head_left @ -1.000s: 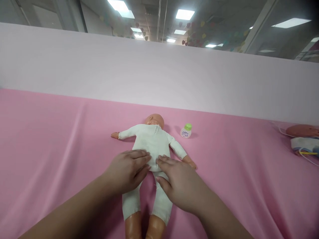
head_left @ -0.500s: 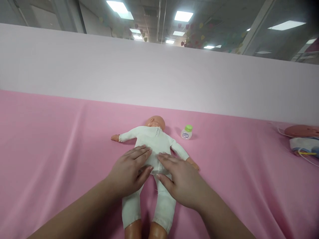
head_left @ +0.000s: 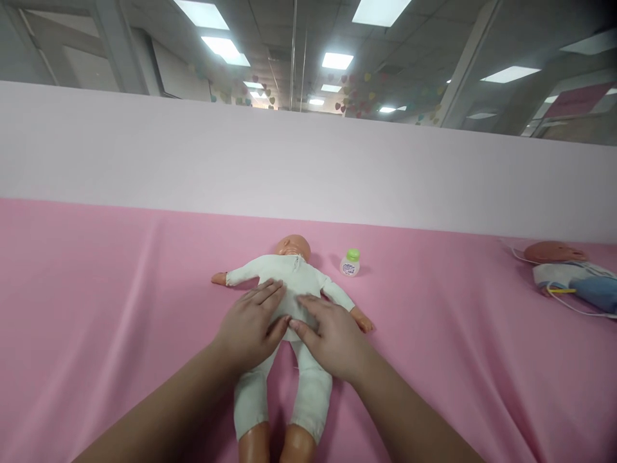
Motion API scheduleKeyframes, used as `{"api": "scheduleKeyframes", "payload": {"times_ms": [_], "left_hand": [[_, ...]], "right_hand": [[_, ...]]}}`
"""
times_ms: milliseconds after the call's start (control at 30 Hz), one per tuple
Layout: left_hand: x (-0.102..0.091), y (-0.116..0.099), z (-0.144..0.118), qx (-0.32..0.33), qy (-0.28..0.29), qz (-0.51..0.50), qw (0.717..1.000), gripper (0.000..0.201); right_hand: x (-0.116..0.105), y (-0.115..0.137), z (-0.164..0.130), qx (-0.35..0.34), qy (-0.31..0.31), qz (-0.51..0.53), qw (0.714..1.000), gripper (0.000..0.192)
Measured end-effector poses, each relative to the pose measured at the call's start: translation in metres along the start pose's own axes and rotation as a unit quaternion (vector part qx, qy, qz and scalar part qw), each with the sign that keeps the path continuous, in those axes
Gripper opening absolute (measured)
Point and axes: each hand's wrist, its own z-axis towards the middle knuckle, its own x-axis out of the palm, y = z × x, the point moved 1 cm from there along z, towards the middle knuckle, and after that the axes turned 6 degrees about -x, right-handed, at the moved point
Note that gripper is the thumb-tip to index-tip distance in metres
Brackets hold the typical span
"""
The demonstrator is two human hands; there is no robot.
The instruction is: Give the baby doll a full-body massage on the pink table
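While doll (head_left: 289,283) lies face down on pink tabletop (head_left: 96,308), my left hand (head_left: 250,325) and right hand (head_left: 328,334) press flat on back — no grip closed, palms open to steady it; bottle (head_left: 350,263) near head.

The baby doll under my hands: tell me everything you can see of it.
The baby doll lies flat on the pink cloth, bald head away from the camera, arms spread, legs toward the viewer. It wears an off-white cloth suit; hands, feet and head look like tan plastic. The left hand and right hand rest flat on its lower torso. A small green-capped bottle stands beside the head, apart.
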Motion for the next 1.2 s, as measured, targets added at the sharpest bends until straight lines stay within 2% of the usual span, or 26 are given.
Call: {"api": "scheduleKeyframes", "payload": {"times_ms": [67,133,233,300,467,600,700,933,1033,1200], "left_hand": [[0.003,0.003,0.003,-0.007,0.004,0.001,1.000,0.063],[0.007,0.006,0.004,-0.013,0.035,-0.005,0.999,0.063],[0.009,0.007,0.004,-0.029,0.081,-0.018,0.996,0.061],[0.007,0.006,0.003,-0.041,0.096,-0.022,0.994,0.062],[-0.012,0.003,0.009,-0.054,0.118,-0.019,0.991,0.064],[-0.026,0.005,0.025,-0.056,0.087,-0.008,0.995,0.065],[-0.023,0.005,0.036,-0.042,0.067,-0.009,0.997,0.064],[-0.003,0.000,0.035,-0.011,0.118,0.001,0.993,0.058],[-0.007,0.001,0.034,-0.016,0.121,-0.006,0.993,0.057],[-0.024,0.008,0.044,-0.080,0.126,-0.024,0.989,0.054]], "right_hand": [[0.004,-0.005,0.003,0.009,0.004,0.003,1.000,0.072],[0.007,-0.008,0.005,0.016,0.037,0.005,0.999,0.082],[0.009,-0.009,0.007,0.013,0.088,0.007,0.996,0.087],[0.009,-0.009,0.007,0.006,0.099,0.006,0.995,0.086],[0.004,-0.015,0.008,0.004,0.065,0.024,0.998,0.080],[0.001,-0.024,0.014,0.007,0.009,0.046,0.999,0.079],[0.003,-0.030,0.017,0.012,-0.005,0.044,0.999,0.082],[0.011,-0.040,0.021,0.002,0.027,0.039,0.999,0.086],[0.010,-0.040,0.021,0.003,0.021,0.045,0.999,0.083],[0.007,-0.040,0.022,0.019,-0.011,0.073,0.997,0.077]]}}
